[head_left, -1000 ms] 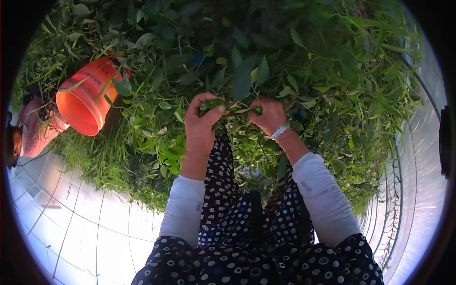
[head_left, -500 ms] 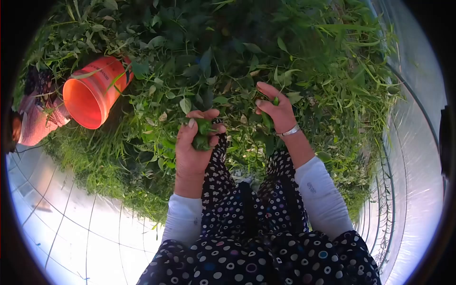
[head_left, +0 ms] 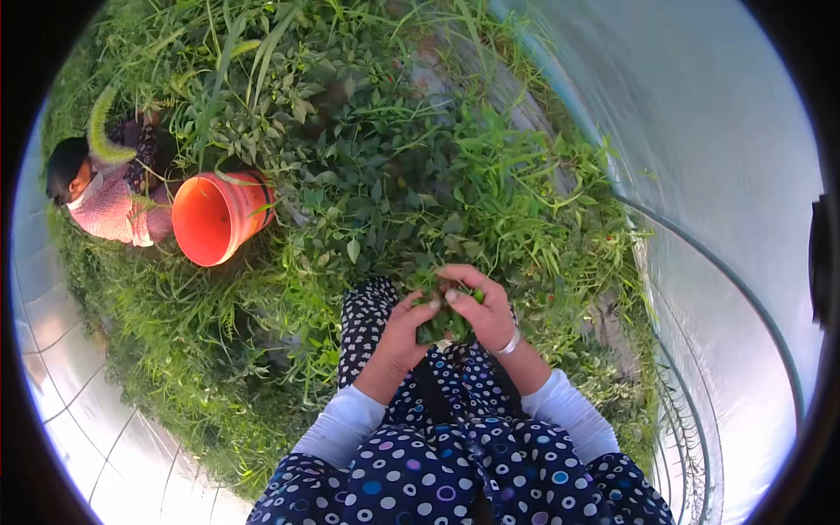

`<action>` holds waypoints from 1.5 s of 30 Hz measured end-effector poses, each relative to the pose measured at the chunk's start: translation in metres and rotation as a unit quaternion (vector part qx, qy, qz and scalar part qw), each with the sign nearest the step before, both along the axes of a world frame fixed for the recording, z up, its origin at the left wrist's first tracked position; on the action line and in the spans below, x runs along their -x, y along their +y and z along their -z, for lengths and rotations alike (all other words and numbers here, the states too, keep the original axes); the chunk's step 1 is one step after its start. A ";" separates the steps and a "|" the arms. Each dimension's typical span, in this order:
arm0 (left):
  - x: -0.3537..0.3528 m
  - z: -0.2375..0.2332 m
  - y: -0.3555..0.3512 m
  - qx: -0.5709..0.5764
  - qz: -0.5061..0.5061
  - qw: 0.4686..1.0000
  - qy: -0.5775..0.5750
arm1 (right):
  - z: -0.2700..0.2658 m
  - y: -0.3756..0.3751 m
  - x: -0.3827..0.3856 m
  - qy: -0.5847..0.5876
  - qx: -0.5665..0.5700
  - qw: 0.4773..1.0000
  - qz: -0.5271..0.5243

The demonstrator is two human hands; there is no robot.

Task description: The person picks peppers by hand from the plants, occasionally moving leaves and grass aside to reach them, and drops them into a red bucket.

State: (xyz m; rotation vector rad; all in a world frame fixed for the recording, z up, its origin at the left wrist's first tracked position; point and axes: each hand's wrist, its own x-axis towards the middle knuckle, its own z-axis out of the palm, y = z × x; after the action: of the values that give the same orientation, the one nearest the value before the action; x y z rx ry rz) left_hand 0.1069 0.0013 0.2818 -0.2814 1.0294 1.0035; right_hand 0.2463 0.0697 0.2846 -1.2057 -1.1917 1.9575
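My two hands have come together low in front of my knees. Curled fingers of my left hand point(head_left: 404, 334) hold green peppers point(head_left: 432, 331), partly hidden by the hand. Close on its right, my right hand point(head_left: 490, 317), with a silvery band at the wrist, is closed with thumb and forefinger around a green pepper point(head_left: 478, 296). The fingertips of both hands almost meet over the peppers. Leafy pepper plants point(head_left: 385, 201) spread just beyond my hands.
An empty orange bucket point(head_left: 203, 219) lies tipped among the plants at left, its mouth toward me. Beside it a person point(head_left: 109, 197) crouches in the greenery. Translucent plastic sheeting point(head_left: 700, 131) over curved pipes point(head_left: 744, 280) walls the right side.
My hands, apart before, have moved together, the right one down and left toward the left. The view has shifted, bringing the other person more fully into sight.
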 end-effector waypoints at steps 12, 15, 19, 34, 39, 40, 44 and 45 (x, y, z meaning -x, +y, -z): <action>-0.072 -0.093 -0.022 -0.134 -0.021 0.977 -0.166 | -0.129 0.014 -0.049 -0.124 -0.323 0.933 -0.094; -0.074 -0.108 -0.028 -0.156 -0.007 0.973 -0.168 | -0.147 0.007 -0.052 -0.082 -0.273 0.955 -0.083; -0.055 -0.145 -0.027 -0.191 0.021 0.976 -0.103 | -0.162 -0.003 -0.036 -0.084 -0.255 0.961 -0.073; 0.023 -0.176 -0.030 -0.148 0.074 0.981 -0.100 | -0.190 -0.012 0.030 -0.007 -0.161 0.970 -0.184; 0.033 -0.190 -0.039 -0.163 0.126 0.971 -0.124 | -0.191 -0.003 0.032 0.086 0.047 0.960 -0.264; 0.032 -0.190 -0.042 -0.163 0.123 0.971 -0.124 | -0.191 0.000 0.030 0.116 0.102 0.943 -0.296; 0.023 -0.184 -0.048 -0.212 0.162 0.948 -0.174 | -0.162 0.008 0.022 0.140 0.142 0.943 -0.265; 0.019 -0.183 -0.049 -0.196 0.153 0.950 -0.188 | -0.173 0.003 0.024 0.191 0.154 0.944 -0.219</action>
State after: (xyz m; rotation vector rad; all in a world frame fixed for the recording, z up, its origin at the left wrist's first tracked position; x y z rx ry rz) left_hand 0.0880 -0.0474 0.4645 0.0200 0.4905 0.8098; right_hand 0.2219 0.0730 0.4571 -0.6719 -1.0321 2.6403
